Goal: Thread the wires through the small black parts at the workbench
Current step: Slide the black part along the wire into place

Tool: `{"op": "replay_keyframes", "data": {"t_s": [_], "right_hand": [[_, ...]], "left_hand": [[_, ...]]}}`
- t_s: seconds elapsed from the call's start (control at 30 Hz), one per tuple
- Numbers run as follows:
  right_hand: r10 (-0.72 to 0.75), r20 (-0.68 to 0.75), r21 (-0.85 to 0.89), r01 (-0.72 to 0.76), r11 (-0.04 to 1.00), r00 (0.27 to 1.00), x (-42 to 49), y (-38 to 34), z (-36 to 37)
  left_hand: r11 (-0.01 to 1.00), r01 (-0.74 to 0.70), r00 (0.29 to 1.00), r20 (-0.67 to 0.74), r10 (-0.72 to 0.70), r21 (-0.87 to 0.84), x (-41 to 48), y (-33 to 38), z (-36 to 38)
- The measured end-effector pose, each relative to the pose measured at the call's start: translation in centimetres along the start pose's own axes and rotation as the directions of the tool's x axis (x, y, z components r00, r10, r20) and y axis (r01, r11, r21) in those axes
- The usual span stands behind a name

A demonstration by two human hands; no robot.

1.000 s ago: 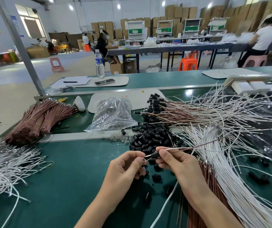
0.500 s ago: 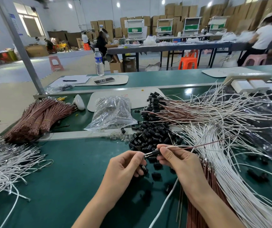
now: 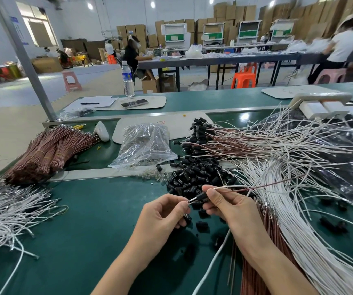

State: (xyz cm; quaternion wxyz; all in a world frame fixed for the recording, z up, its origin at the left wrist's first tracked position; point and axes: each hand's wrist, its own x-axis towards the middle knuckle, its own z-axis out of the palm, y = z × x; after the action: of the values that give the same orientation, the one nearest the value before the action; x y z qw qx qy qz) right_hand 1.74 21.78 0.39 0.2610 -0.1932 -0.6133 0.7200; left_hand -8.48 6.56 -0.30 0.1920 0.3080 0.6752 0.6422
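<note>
Over the middle of the green worktop (image 3: 81, 231), toward its near edge, our right hand (image 3: 231, 209) pinches a small black part (image 3: 201, 196) with two wires (image 3: 256, 187), white and brown, running through it. Our left hand (image 3: 162, 213) pinches the wires' bare tips. The pile of black parts (image 3: 192, 175) lies just beyond.

Nothing written here can be read. The water bottle (image 3: 128, 78), far beyond the left hand (image 3: 160, 216), has a blue label (image 3: 126, 76) too blurred to make out. Faint orange marks (image 3: 179, 122) on the white mat (image 3: 192, 128) beyond the right hand (image 3: 228, 207) are illegible. So is the blue wall notice (image 3: 13, 19) far to the left.
</note>
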Motion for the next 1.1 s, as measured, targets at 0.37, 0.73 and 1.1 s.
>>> {"op": "replay_keyframes", "data": {"t_s": [0.37,0.73,1.1], "right_hand": [[-0.003,0.015,-0.026,0.003,1.000,1.000,0.05,0.20,-0.09],[0.011,0.042,-0.025,-0.010,1.000,0.999,0.12,0.41,-0.25],[0.008,0.074,-0.022,-0.006,1.000,0.997,-0.06,0.20,-0.16]], "left_hand": [[1.000,0.001,1.000,-0.003,-0.001,0.030,-0.15,0.13,0.09],[0.999,0.035,0.999,0.018,-0.036,0.032,0.08,-0.05,-0.17],[0.998,0.058,0.998,0.016,-0.058,0.022,-0.07,0.29,-0.01]]}}
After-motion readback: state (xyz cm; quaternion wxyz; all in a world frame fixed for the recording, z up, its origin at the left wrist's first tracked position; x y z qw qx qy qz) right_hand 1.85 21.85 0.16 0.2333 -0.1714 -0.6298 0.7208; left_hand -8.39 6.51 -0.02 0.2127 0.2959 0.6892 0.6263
